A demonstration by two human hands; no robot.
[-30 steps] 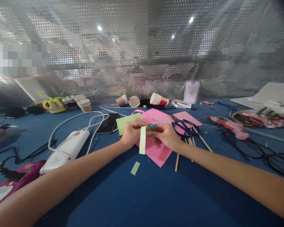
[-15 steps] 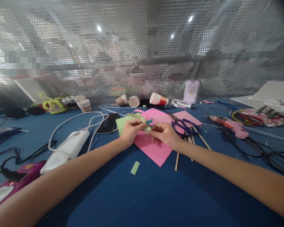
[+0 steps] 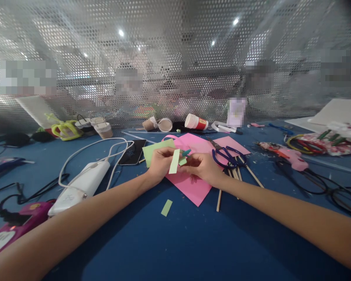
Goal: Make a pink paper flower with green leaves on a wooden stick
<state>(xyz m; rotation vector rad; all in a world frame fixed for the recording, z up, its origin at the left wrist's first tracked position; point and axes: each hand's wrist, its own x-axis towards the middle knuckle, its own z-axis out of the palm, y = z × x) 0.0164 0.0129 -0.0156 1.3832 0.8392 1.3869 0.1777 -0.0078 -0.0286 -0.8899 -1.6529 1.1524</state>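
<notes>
A big grey metal screen full of little holes (image 3: 175,58) stands at the back. In front of it is a wide blue tabletop (image 3: 175,249) with lots of stuff on it. On the left is a long white box (image 3: 80,183) with a loopy white cord (image 3: 89,146). Some pink paper (image 3: 197,191) lies in the middle, under the two hands. The left hand (image 3: 160,164) pinches a pale green strip (image 3: 174,162) with its fingertips, and the strip hangs down over the pink paper. The right hand (image 3: 206,168) is just beside it with its thumb and fingers bent; I cannot tell how tightly they press. Out to the right is a pink glue gun (image 3: 297,160) with a black cord. Blue-handled scissors (image 3: 222,150) lie near the right hand, on some sticks (image 3: 219,201) and pink paper. A black phone (image 3: 134,151) lies left of a green sheet (image 3: 152,154), which pokes out behind the left hand. Some red and white cups (image 3: 196,122) lie on their side near the screen. A small green piece (image 3: 166,208) lies alone, closer to the person. The littlest thing is a teal bit (image 3: 186,152) between the hands, too small to name.
</notes>
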